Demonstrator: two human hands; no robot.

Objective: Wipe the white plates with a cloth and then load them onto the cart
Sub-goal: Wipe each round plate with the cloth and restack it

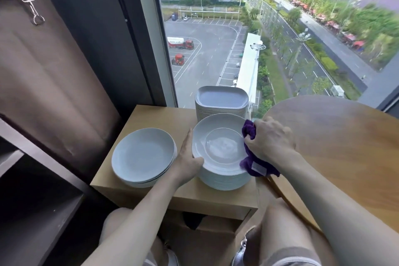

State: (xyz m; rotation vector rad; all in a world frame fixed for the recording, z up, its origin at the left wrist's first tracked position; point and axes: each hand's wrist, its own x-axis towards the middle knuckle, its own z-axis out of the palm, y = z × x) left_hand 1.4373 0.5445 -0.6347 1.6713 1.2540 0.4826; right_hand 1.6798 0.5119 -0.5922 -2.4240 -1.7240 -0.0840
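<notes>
Only a blurred white label (258, 168) on the purple cloth (248, 162)

Two bare forearms rise from 7 and 5 o'clock. The left hand (190, 158) lies edge-on, fingers (189, 136) straight toward 12 o'clock, thumb hooked over the rim of the top plate (220, 147) — pinching it. The right hand (269, 138), knuckles up, curls round the cloth (252, 164) at that plate's 3 o'clock.

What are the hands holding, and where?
The right hand grips the bunched purple cloth; the left hand holds the top white plate by its left rim.
</notes>
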